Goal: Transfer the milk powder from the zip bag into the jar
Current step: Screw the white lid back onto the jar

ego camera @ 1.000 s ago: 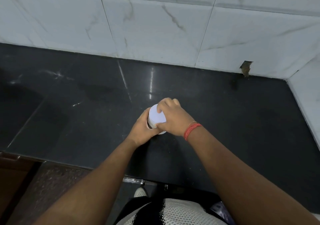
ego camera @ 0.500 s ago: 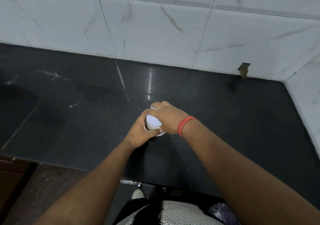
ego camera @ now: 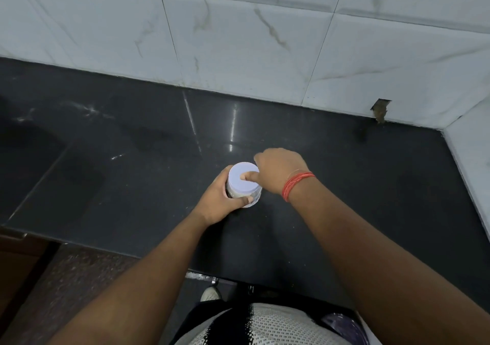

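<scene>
Now left hand (ego camera: 220, 201) grips jar (ego camera: 245, 193) (lidded) — right hand (ego camera: 278, 171) atop.

Black polished counter (ego camera: 344, 185), white marble-veined wall tiles (ego camera: 238, 47), chipped tile corner (ego camera: 379, 109).

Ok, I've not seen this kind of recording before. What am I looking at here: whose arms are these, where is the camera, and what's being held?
There is no machine. A person wears a camera on the head, so the view looks down along their own two arms at a dark counter against a tiled wall. The left hand grips a small jar standing on the counter. A white lid is on the jar. The right hand, with a red thread round the wrist, rests its thumb on the lid, with its fingers curled at the far edge. No zip bag is in view.
</scene>
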